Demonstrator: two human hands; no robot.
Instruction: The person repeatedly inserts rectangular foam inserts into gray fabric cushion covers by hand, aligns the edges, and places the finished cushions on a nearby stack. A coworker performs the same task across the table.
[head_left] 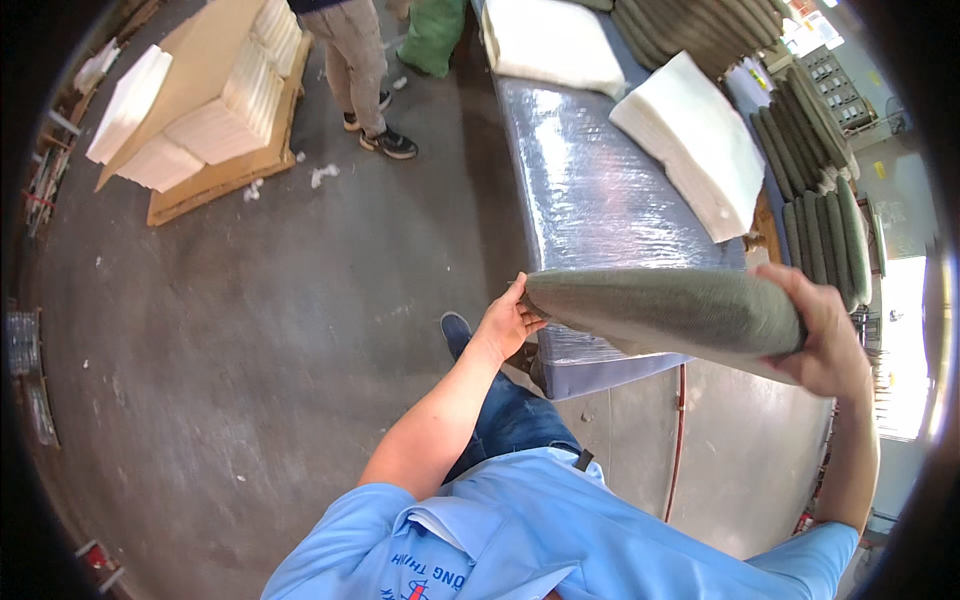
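Both grips closed on the grey-green cushion [665,312]: my left hand [507,325] pinches its near-left end, my right hand [822,335] wraps the far-right end. Cushion held edge-up in the air, long axis running left to right between my hands, just above the near end of the plastic-wrapped tabletop [590,170]. White foam slab [695,140] lies farther along it; more grey-green cushions [815,140] stacked to the right.
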